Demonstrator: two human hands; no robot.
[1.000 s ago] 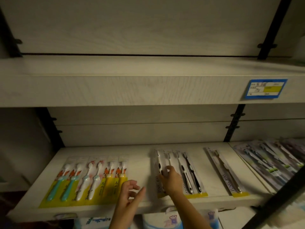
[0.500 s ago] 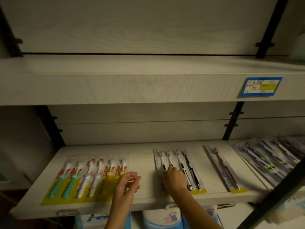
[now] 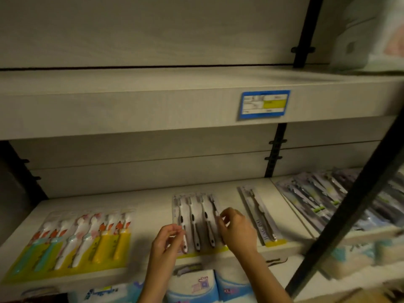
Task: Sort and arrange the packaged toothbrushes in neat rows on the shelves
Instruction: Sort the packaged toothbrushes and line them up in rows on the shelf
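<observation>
Both hands have shifted right: left hand (image 3: 168, 239) seemingly pinches the left edge of the glossy, flat toothbrush pack (image 3: 198, 223); right hand (image 3: 237, 232) pinches its right edge.

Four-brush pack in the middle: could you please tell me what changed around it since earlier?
The left hand moved right from the colourful pack to the left edge of the four-brush pack; the right hand slid from its left part to its right edge. Whether either has a grip is unclear. The single-brush pack stayed put.
</observation>
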